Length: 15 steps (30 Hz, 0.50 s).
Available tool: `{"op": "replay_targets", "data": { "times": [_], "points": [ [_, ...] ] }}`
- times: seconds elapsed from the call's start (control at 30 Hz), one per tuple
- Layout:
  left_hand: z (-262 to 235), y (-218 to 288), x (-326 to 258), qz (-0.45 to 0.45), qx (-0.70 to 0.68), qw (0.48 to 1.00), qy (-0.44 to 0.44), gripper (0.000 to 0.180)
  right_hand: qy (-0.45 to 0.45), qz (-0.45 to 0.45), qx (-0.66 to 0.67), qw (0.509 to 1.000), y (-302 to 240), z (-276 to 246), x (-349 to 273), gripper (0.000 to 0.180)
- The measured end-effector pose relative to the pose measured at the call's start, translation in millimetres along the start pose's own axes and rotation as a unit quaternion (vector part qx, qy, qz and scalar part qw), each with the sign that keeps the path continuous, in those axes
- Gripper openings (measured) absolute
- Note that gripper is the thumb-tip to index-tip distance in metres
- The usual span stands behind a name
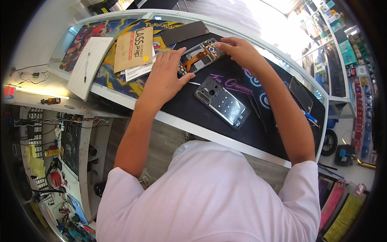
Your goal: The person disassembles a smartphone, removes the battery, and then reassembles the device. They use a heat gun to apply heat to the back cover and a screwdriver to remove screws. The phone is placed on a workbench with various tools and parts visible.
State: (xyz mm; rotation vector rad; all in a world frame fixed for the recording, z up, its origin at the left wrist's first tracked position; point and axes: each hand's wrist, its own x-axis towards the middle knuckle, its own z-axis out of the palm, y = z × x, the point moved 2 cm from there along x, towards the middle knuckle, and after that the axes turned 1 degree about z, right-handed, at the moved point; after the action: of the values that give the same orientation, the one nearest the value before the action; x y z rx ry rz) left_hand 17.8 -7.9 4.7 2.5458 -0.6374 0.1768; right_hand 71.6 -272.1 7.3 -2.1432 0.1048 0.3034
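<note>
An opened phone body (200, 59) with an orange ribbon cable and bare inner parts lies on the black mat between my hands. My left hand (168, 72) is closed round its left end, the thumb at the near edge and the fingers at the far edge. My right hand (238, 51) has its fingers bent in at the right end, by the camera parts; its fingertips touch the body there. Nearer to me lies a grey phone back housing (223, 103) with camera cutouts. A thin white-tipped tool (194, 83) shows partly beside my left thumb.
A dark phone screen (185, 33) lies behind the body. Tan envelope (134, 50), notebook (93, 60) and pen (86, 67) are at left. Dark tweezers (257, 111), another phone (301, 94) and a blue pen (311, 118) lie right. The white counter edge (189, 128) runs before me.
</note>
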Motion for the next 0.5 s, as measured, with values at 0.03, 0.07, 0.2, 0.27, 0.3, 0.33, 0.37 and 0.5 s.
{"op": "replay_targets", "data": {
  "times": [0.03,0.07,0.2,0.27,0.3,0.33,0.37,0.5],
  "points": [
    [-0.4,-1.3,-1.3,0.011,-0.004,1.000,0.009,0.078,-0.013,0.004,0.019,1.000,0.2,-0.6,0.2,0.066],
    [-0.6,-2.4,-2.7,0.022,-0.008,1.000,0.018,0.078,-0.028,0.006,0.040,0.999,0.3,-1.1,0.8,0.064],
    [-2.9,1.4,-2.0,0.043,-0.028,0.998,0.035,0.078,-0.065,-0.006,0.168,0.984,2.4,-5.2,0.8,0.040],
    [-6.5,4.1,0.1,0.032,-0.032,0.999,0.030,0.078,-0.072,-0.008,0.234,0.970,3.6,-4.9,-3.2,0.032],
    [-9.1,6.6,0.5,0.032,-0.056,0.997,0.029,0.076,-0.073,-0.006,0.244,0.967,4.0,-6.8,-5.4,0.031],
    [-11.9,8.7,1.1,0.022,-0.080,0.996,0.019,0.073,-0.076,-0.009,0.257,0.963,4.3,-9.9,-8.6,0.031],
    [-14.7,10.7,3.2,0.010,-0.104,0.995,0.008,0.071,-0.073,-0.005,0.267,0.961,4.8,-12.6,-11.4,0.030],
    [-24.0,14.7,21.3,-0.100,-0.310,0.942,-0.076,0.064,-0.086,-0.036,0.280,0.956,-0.8,-34.5,-29.4,0.031]
  ]
}}
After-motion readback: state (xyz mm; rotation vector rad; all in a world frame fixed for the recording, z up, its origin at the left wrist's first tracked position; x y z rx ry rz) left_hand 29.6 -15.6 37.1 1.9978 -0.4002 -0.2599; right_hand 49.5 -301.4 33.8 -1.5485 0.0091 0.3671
